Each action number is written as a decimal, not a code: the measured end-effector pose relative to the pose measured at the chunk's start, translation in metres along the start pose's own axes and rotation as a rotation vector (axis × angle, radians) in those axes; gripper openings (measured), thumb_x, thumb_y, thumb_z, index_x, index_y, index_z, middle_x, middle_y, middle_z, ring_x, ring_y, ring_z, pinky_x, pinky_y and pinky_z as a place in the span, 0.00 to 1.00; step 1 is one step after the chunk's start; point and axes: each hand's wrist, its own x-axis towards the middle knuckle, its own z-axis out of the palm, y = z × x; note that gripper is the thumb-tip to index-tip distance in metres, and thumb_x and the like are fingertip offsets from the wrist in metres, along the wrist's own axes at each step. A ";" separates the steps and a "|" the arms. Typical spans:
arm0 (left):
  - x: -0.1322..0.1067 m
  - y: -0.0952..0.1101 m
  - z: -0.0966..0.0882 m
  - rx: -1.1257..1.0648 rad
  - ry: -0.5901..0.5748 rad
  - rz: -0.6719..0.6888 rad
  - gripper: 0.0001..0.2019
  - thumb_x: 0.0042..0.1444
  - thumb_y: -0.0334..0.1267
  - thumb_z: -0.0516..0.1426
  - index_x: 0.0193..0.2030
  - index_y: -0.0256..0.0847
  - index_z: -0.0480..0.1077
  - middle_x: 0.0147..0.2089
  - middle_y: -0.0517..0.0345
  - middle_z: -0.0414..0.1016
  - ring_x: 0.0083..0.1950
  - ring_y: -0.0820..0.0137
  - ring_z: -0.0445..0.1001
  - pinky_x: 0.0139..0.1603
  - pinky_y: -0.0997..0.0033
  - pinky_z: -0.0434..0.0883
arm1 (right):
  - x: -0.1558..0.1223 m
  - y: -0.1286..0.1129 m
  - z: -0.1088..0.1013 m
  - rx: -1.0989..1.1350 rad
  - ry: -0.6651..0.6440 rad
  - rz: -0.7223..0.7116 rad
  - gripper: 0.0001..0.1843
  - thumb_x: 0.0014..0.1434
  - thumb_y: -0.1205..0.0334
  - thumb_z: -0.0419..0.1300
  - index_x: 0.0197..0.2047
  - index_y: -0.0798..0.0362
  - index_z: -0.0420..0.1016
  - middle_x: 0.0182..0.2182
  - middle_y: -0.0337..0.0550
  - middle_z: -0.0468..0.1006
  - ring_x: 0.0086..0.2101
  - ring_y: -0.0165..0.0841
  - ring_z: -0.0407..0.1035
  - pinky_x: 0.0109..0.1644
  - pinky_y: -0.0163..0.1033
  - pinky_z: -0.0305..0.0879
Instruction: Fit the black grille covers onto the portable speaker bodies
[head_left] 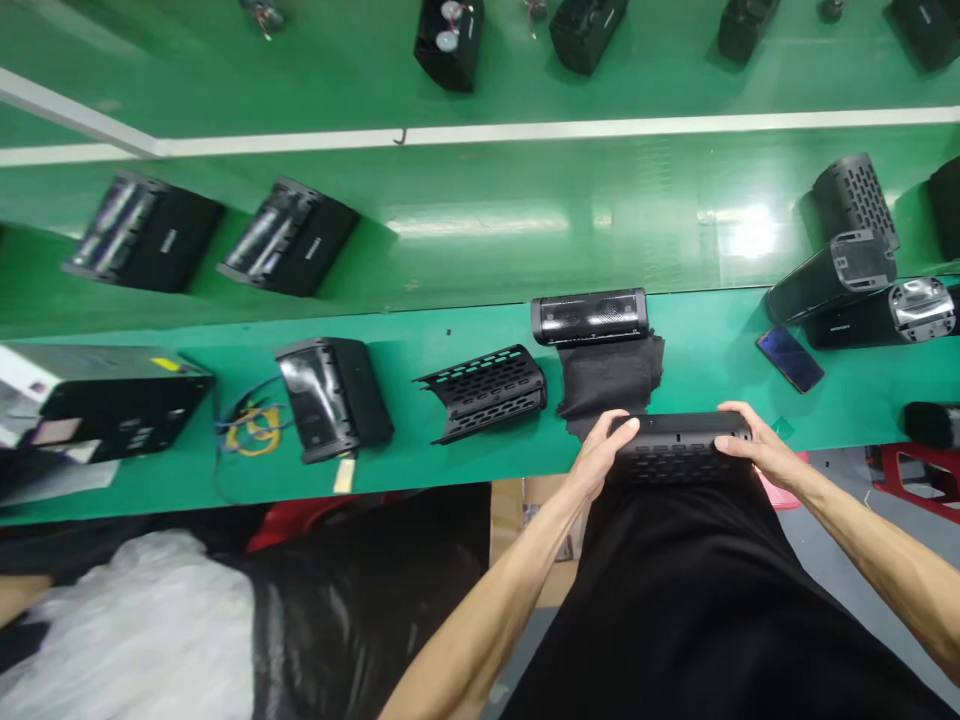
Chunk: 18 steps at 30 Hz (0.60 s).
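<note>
Between my two hands is a black slotted plastic housing (675, 462), held level at the bench's front edge against my body. My left hand (606, 448) grips its left end, thumb on top. At the right end my right hand (757, 442) is closed around it, thumb pressed near the upper edge. Just beyond lies a black cloth (611, 378), with a black speaker-like unit (590, 316) with a glossy perforated front at its far end. Left of the cloth rests an open, curved slotted cover (487, 392).
A black unit with a glossy front (330, 398) stands on the green bench (420, 350), near coiled cables (255, 425) and a large boxy device (105, 405). To the right are a phone (790, 358) and several black housings (832, 275). Beyond runs a green surface with more units (292, 238).
</note>
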 end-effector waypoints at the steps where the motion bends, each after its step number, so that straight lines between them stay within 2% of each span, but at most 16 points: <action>1: 0.000 0.002 -0.001 -0.015 -0.031 -0.026 0.33 0.53 0.63 0.69 0.60 0.46 0.75 0.52 0.52 0.82 0.54 0.55 0.78 0.60 0.58 0.71 | 0.001 -0.002 -0.001 0.002 -0.018 0.037 0.47 0.53 0.36 0.76 0.68 0.41 0.63 0.47 0.42 0.81 0.44 0.44 0.78 0.50 0.47 0.74; 3: -0.001 0.005 -0.004 -0.045 -0.087 -0.039 0.36 0.50 0.60 0.71 0.63 0.47 0.73 0.53 0.53 0.81 0.55 0.56 0.78 0.61 0.59 0.71 | 0.000 -0.006 -0.005 -0.047 -0.051 0.042 0.51 0.51 0.37 0.77 0.71 0.41 0.61 0.51 0.44 0.81 0.48 0.45 0.78 0.54 0.49 0.74; 6: -0.002 0.010 -0.002 -0.025 -0.075 0.032 0.38 0.46 0.56 0.73 0.63 0.47 0.73 0.54 0.54 0.81 0.56 0.56 0.77 0.61 0.60 0.70 | -0.003 -0.005 -0.009 -0.186 -0.034 -0.039 0.55 0.47 0.39 0.80 0.71 0.43 0.62 0.56 0.48 0.79 0.53 0.47 0.76 0.59 0.51 0.72; 9: 0.003 0.017 0.004 0.044 -0.037 0.052 0.36 0.47 0.57 0.73 0.60 0.45 0.75 0.53 0.52 0.81 0.58 0.52 0.77 0.61 0.59 0.70 | -0.005 0.005 -0.013 -0.266 0.068 -0.091 0.50 0.47 0.37 0.79 0.67 0.46 0.69 0.57 0.50 0.79 0.54 0.50 0.76 0.60 0.52 0.72; 12: 0.007 0.025 0.007 -0.026 -0.013 0.077 0.39 0.50 0.61 0.71 0.66 0.48 0.73 0.65 0.46 0.78 0.62 0.52 0.76 0.59 0.59 0.71 | 0.003 0.009 -0.028 -0.214 0.167 -0.144 0.44 0.48 0.37 0.77 0.64 0.45 0.75 0.60 0.51 0.79 0.57 0.53 0.75 0.62 0.54 0.71; 14: 0.007 0.023 0.004 -0.130 0.068 0.133 0.40 0.52 0.63 0.70 0.67 0.49 0.72 0.69 0.45 0.75 0.60 0.55 0.78 0.53 0.62 0.74 | 0.018 0.001 -0.041 -0.063 0.260 -0.162 0.40 0.47 0.37 0.77 0.59 0.46 0.79 0.56 0.51 0.82 0.54 0.53 0.77 0.60 0.56 0.73; 15: 0.006 0.019 0.001 -0.164 0.135 0.160 0.37 0.51 0.64 0.70 0.63 0.47 0.75 0.65 0.44 0.78 0.56 0.57 0.79 0.49 0.64 0.74 | 0.030 -0.007 -0.047 0.045 0.317 -0.176 0.37 0.47 0.37 0.77 0.56 0.46 0.80 0.54 0.51 0.83 0.52 0.53 0.78 0.59 0.58 0.75; 16: 0.005 0.014 -0.004 -0.181 0.214 0.176 0.33 0.51 0.65 0.70 0.55 0.44 0.78 0.57 0.45 0.82 0.49 0.60 0.80 0.45 0.67 0.73 | 0.046 -0.019 -0.052 0.161 0.367 -0.197 0.34 0.49 0.37 0.76 0.54 0.45 0.80 0.52 0.50 0.84 0.51 0.53 0.78 0.57 0.61 0.76; 17: 0.003 0.007 -0.009 -0.194 0.301 0.176 0.29 0.51 0.66 0.70 0.45 0.41 0.79 0.46 0.47 0.84 0.42 0.63 0.79 0.40 0.69 0.72 | 0.066 -0.034 -0.054 0.275 0.405 -0.226 0.31 0.51 0.37 0.74 0.53 0.44 0.79 0.52 0.49 0.84 0.51 0.52 0.78 0.57 0.65 0.76; 18: 0.001 -0.001 -0.016 -0.215 0.393 0.158 0.28 0.51 0.67 0.68 0.34 0.40 0.76 0.35 0.50 0.81 0.35 0.66 0.76 0.36 0.70 0.69 | 0.088 -0.051 -0.054 0.376 0.426 -0.253 0.29 0.53 0.37 0.72 0.53 0.43 0.78 0.53 0.48 0.83 0.52 0.52 0.78 0.57 0.69 0.76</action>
